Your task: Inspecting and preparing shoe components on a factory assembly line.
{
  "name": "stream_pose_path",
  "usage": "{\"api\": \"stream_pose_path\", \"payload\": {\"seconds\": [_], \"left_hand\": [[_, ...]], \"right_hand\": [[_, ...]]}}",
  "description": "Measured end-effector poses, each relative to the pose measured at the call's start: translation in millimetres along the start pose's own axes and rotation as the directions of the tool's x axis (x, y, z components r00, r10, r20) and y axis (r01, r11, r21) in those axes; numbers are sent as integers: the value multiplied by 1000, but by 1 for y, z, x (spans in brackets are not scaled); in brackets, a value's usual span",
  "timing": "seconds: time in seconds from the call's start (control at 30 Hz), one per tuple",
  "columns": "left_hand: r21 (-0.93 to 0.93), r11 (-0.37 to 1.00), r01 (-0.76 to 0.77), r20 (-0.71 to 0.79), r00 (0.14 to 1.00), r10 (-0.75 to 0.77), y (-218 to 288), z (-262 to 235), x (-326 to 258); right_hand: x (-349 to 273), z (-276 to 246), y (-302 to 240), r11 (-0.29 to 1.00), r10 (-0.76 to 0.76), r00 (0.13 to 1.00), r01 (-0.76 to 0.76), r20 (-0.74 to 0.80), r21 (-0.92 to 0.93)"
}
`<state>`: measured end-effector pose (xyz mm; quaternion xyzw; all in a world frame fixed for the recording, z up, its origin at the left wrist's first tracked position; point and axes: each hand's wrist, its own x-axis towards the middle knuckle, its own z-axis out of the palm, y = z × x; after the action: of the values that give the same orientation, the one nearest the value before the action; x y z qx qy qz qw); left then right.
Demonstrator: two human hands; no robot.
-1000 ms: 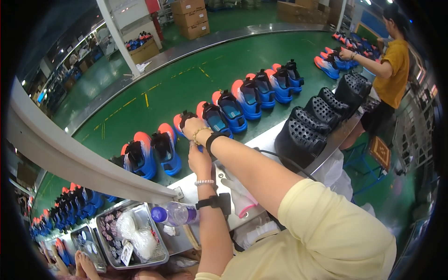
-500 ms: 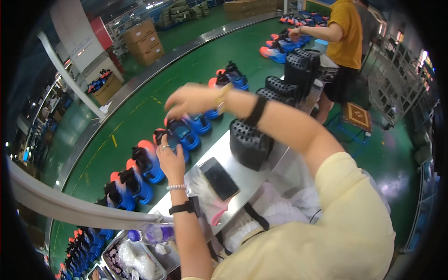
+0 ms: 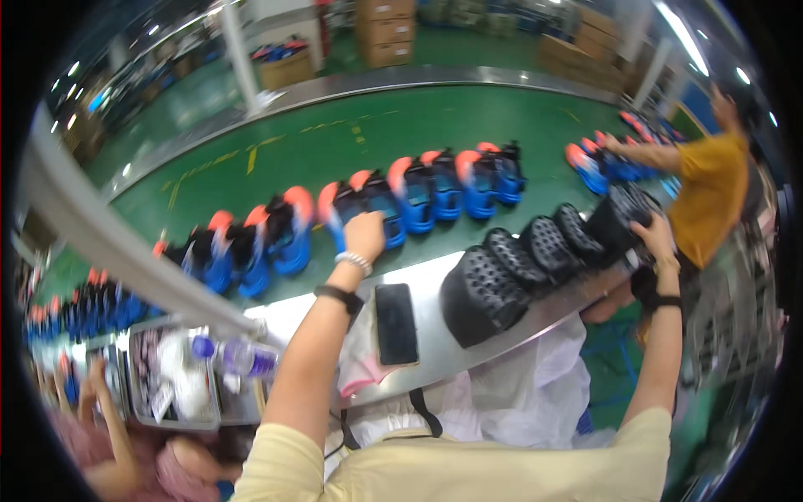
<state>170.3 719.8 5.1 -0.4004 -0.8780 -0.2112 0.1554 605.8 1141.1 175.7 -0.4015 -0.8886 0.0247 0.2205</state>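
Fingers of left hand [image 3: 365, 230] grip a blue shoe [image 3: 381, 213]; right hand [image 3: 654, 237] clutches black shoe [image 3: 621, 213] (end of row).

Both arms are raised and extended away from the body, sleeves pale yellow to the shoulder. Left arm runs toward twelve o'clock, elbow slightly bent; wrist carries a dark band and a pale beaded bracelet. Left hand [image 3: 365, 234] is knuckles-up, fingers curled downward. Right arm reaches toward two o'clock, forearm near vertical, dark band at the wrist. Right hand [image 3: 655, 240] has fingers bent forward; grip state unclear.
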Motion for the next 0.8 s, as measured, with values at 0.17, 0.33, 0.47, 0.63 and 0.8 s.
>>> {"api": "stream_pose_path", "payload": {"seconds": [0.17,0.33,0.47,0.63,0.8], "left_hand": [[-104,972,209,172,967,-189,-7,-19,-22],[-204,979,22,-267,961,-77,5,-56,-42],[-575,661,483,132,852,-507,-33,-70,-70],[-569,581,582,296,804,-516,-53,-50,-83],[-588,583,561,288,819,-496,-48,-33,-81]], "right_hand": [[23,14,0,998,36,999,-37,-16,-52],[12,-46,-96,1000,-23,996,23,-91,4],[-16,-27,-284,740,-426,890,240,162,629],[-65,60,-486,886,-463,691,357,555,295],[-54,160,-551,905,-408,692,395,596,161]]}}
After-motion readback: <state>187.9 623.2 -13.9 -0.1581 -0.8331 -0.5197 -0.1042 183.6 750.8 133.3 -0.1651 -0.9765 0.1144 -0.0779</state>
